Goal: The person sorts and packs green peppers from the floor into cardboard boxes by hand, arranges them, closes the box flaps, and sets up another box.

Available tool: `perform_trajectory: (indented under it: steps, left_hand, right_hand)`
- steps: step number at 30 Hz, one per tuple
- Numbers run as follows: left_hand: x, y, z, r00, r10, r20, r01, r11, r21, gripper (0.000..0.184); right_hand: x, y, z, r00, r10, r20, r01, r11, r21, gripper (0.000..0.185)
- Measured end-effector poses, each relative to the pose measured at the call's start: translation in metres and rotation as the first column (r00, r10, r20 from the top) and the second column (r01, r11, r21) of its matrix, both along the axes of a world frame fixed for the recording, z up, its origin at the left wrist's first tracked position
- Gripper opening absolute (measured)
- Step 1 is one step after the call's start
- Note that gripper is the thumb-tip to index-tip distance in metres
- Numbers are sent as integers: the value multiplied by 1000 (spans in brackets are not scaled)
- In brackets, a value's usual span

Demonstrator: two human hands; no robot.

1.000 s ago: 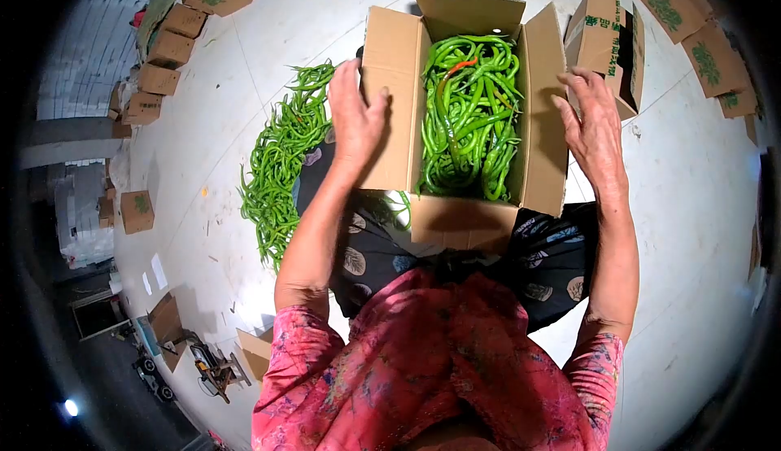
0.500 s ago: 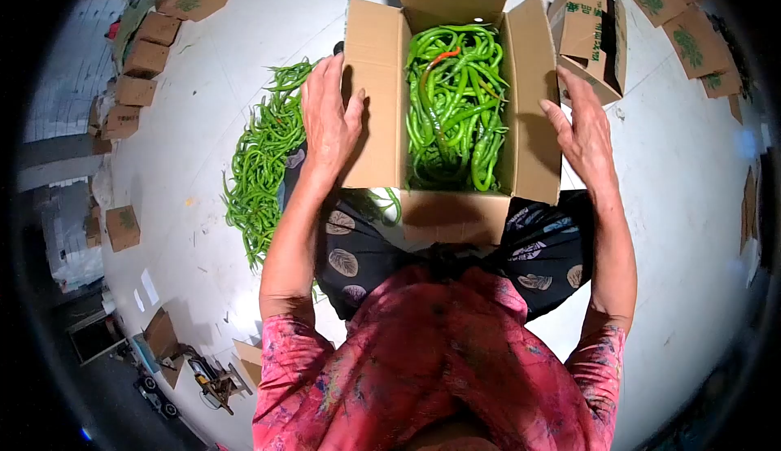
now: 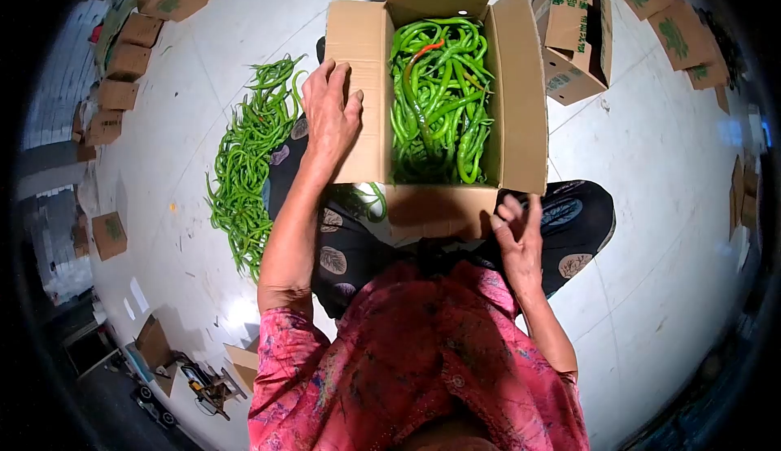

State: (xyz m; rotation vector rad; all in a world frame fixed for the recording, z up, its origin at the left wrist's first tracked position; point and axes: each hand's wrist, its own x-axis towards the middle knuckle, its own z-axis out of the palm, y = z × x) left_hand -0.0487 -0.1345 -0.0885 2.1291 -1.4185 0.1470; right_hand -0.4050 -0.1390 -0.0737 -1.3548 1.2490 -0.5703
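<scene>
An open carton [image 3: 522,85] is lying to the right of the left fingers and ahead-left of the right ones, its long axis running away from the person. Green peppers [image 3: 443,113] are filling it; the left hand [image 3: 332,117], the nearer, is overlapping its left flap [image 3: 358,36] with fingers slightly spread, while the right hand [image 3: 521,244] is holding nothing visible, fingers bent and parted. Beyond the right fingers, another carton [image 3: 561,32] is bearing green characters too small to read surely.
</scene>
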Motion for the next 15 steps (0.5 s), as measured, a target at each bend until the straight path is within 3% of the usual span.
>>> perform_trajectory:
  steps: [1, 2, 4, 7, 10, 11, 12, 13, 15]
  left_hand:
    - [1, 1, 2, 1000, 23, 9, -23, 1000, -4, 50]
    - [3, 2, 3, 999, 46, 18, -46, 999, -5, 49]
    - [4, 3, -1, 998, 60, 3, -60, 998, -10, 50]
    - [2, 3, -4, 997, 72, 0, -72, 997, -23, 49]
    - [2, 3, -8, 997, 53, -51, -55, 998, -43, 47]
    - [2, 3, -9, 997, 44, -66, -48, 997, -63, 46]
    - [2, 4, -8, 996, 38, -80, -44, 996, -79, 45]
    - [0, 6, -4, 992, 40, -122, -50, 996, -80, 44]
    - [-7, 8, 6, 980, 40, -195, -60, 993, -100, 41]
  right_hand:
    - [0, -1, -6, 992, 52, 112, -68, 988, 138, 74]
    - [-5, -2, -22, 970, 242, -17, -241, 968, 73, 61]
    - [2, -7, -7, 962, 272, -35, -261, 948, 179, 46]
    - [1, -12, 5, 969, 112, 222, -213, 835, 507, 41]
    - [5, -16, 14, 796, -148, 587, -289, 760, 583, 44]
    - [11, -18, 21, 751, -48, 659, -359, 808, 467, 47]
    - [18, -18, 28, 735, 20, 678, -386, 834, 394, 47]
    - [28, -17, 28, 804, 57, 591, -323, 877, 355, 49]
    - [52, -24, 36, 947, 78, 311, -185, 925, 333, 56]
